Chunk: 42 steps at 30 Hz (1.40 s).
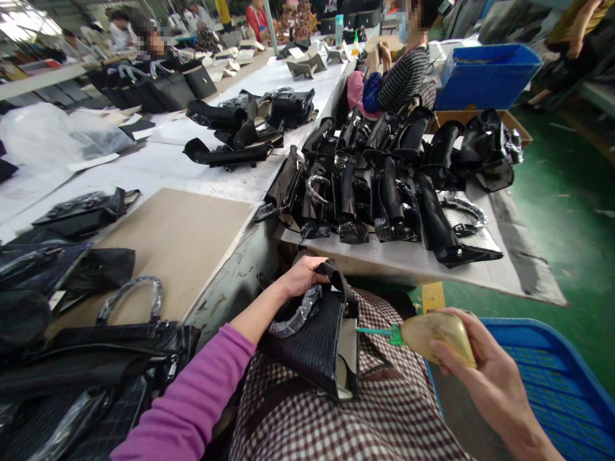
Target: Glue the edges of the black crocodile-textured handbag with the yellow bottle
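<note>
On my lap, over a checked apron [307,422], rests a black crocodile-textured handbag [307,342] with a plastic-wrapped handle [300,317]. My left hand [307,272] is closed on the bag's upper edge near a black flap. At the right, my right hand [473,358] grips a squeeze bottle [439,336] holding yellowish liquid. The bottle lies sideways, and its thin green nozzle [377,331] points left, with the tip at the light-coloured side panel [346,355] of the bag. Whether the tip touches the panel I cannot tell.
Several black bags [389,186] stand in rows on a bench ahead. More bags [115,358] lie on the left table beside a brown board [177,237]. A blue basket [542,378] is at my right. A person in a striped top [406,73] sits beyond, near a blue bin [485,77].
</note>
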{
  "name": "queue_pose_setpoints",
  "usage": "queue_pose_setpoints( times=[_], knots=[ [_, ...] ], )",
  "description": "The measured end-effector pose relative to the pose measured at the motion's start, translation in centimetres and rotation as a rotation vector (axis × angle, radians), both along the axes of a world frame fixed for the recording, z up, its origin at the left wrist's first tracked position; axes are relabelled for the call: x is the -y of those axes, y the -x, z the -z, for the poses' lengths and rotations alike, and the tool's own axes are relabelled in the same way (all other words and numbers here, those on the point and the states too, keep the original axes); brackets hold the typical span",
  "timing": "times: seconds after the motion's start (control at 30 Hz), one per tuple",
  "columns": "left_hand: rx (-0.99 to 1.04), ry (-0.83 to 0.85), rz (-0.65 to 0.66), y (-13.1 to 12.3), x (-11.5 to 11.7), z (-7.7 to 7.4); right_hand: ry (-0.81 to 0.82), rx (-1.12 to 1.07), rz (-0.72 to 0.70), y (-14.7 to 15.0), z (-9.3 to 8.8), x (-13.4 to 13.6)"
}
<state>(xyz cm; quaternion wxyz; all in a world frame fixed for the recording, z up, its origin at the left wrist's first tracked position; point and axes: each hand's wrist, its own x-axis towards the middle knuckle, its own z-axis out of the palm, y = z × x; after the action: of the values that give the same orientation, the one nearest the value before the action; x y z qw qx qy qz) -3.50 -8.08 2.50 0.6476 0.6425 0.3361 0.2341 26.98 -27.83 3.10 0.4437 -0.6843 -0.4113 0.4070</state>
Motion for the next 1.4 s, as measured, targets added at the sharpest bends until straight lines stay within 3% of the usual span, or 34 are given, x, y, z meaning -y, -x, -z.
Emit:
queue_pose_setpoints(
  times=[0.2, 0.53, 0.77, 0.93, 1.03, 1.1, 1.2, 1.33, 1.4],
  knots=[
    [0.002, 0.016, -0.003, 0.0, 0.0, 0.3, 0.009, 0.0, -0.016, 0.0, -0.3, -0.6],
    [0.004, 0.016, -0.004, -0.3, 0.0, 0.9, 0.086, -0.087, -0.07, 1.0, -1.9, 0.8],
    [-0.033, -0.089, -0.034, 0.0, -0.1, -0.6, 0.121, -0.438, 0.07, 1.4, -1.8, 0.9],
    [-0.108, -0.341, -0.101, 0.4, 0.4, -4.1, -0.007, -0.623, 0.256, -0.6, -0.5, 0.6],
    [-0.273, -0.743, -0.101, 0.1, 1.9, -6.3, -0.083, -0.667, 0.339, -1.3, -0.1, 0.4],
    [-0.362, -0.98, -0.055, -0.2, 3.2, -7.0, -0.117, -0.67, 0.394, -1.3, 0.1, 0.3],
    [-0.443, -1.131, -0.043, -0.4, 4.9, -6.0, -0.112, -0.599, 0.4, -1.0, 1.2, 0.5],
    [-0.506, -1.066, -0.244, 0.3, 5.8, -3.2, -0.007, -0.329, 0.286, -1.0, 3.4, 0.9],
    [-0.513, -1.006, -0.322, 0.8, 6.1, -2.5, 0.046, -0.206, 0.235, -1.0, 4.3, 0.8]
  ],
)
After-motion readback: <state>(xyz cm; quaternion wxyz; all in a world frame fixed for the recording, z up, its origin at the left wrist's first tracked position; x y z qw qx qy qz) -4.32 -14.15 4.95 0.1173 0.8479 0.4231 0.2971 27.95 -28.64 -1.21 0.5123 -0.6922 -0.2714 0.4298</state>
